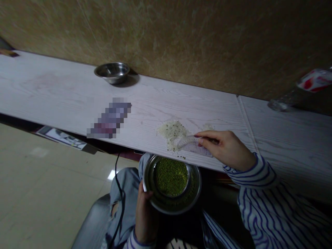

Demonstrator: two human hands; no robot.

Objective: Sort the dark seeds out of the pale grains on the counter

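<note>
My left hand (145, 211) grips the rim of a steel bowl (196, 193) under the table's front edge, the thumb over the rim. Green mung beans (172, 176) cover its bottom. Above the tabletop, my right hand (225, 147) pinches a clear plastic protractor (195, 148), which lies low against the surface. Its left end touches or nearly touches a pile of white rice grains (171, 132) with green beans scattered through it. A few loose beans (181, 157) lie at the table's edge, just above the bowl.
A second steel bowl (113, 73) stands near the wall. A pixelated flat object (110, 119) lies left of the rice. At the far right, a clear bottle with a red and white label (315, 81) lies on its side. A black cable (120, 193) hangs by my leg.
</note>
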